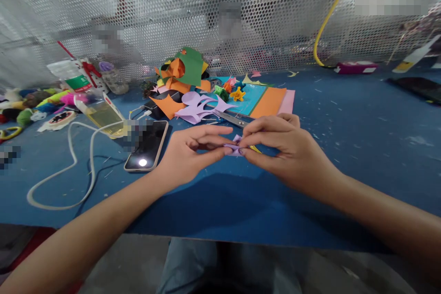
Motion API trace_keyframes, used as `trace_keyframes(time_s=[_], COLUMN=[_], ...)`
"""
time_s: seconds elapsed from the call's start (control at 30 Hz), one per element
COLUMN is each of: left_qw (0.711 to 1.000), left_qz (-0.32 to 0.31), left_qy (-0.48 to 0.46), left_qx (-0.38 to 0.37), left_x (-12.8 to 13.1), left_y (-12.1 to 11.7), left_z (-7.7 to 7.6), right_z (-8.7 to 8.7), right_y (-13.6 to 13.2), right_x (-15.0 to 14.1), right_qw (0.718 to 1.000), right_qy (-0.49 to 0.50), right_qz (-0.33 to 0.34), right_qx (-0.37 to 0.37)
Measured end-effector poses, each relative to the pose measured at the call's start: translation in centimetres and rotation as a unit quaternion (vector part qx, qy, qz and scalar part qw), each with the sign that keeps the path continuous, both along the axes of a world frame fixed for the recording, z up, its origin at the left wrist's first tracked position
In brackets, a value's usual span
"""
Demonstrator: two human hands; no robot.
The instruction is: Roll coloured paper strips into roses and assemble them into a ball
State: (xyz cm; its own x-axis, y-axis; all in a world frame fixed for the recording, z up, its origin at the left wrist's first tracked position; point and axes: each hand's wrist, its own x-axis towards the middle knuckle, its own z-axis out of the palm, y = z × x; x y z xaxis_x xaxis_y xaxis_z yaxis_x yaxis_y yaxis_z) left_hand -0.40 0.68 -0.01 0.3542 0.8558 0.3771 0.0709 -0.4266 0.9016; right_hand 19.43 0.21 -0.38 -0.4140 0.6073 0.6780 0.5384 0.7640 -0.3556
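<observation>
A small folded piece of purple paper (234, 148) is held above the blue table between both hands. My left hand (193, 151) pinches its left side with thumb and fingers. My right hand (282, 147) grips its right side, the fingertips covering part of the folds. Just behind the hands lie scissors (232, 118), their handles mostly hidden by my right hand. Purple paper scraps (196, 109) with curved cut edges sit beyond the blades. Small folded paper shapes, among them a yellow-orange one (237, 94) and a green one (221, 93), rest on a blue sheet (253, 101).
Left of my hands are a phone (147, 147), a looped white cable (92, 161) and a clear cup of yellowish liquid (103, 115). Orange (269, 103) and pink sheets lie behind my right hand. A perforated metal panel (165, 14) borders the table's back.
</observation>
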Motion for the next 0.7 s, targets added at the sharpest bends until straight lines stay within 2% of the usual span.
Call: trace_keyframes(time_s=[0.23, 0.57, 0.7], left_qw=[1.000, 1.000, 0.997], left_qz=[0.021, -0.006, -0.009], left_qy=[0.003, 0.013, 0.053], left_qx=[-0.013, 0.010, 0.051], left_x=[0.04, 0.00, -0.37], left_y=[-0.33, -0.35, -0.16], left_z=[0.20, 0.24, 0.23], right_z=[0.16, -0.16, -0.40], right_y=[-0.14, -0.27, -0.25], right_x=[0.10, 0.26, 0.33], right_qw=[1.000, 0.996, 0.993], right_qy=[-0.013, -0.057, -0.078], right_qz=[0.000, 0.029, 0.040], right_qx=[-0.006, 0.060, 0.085])
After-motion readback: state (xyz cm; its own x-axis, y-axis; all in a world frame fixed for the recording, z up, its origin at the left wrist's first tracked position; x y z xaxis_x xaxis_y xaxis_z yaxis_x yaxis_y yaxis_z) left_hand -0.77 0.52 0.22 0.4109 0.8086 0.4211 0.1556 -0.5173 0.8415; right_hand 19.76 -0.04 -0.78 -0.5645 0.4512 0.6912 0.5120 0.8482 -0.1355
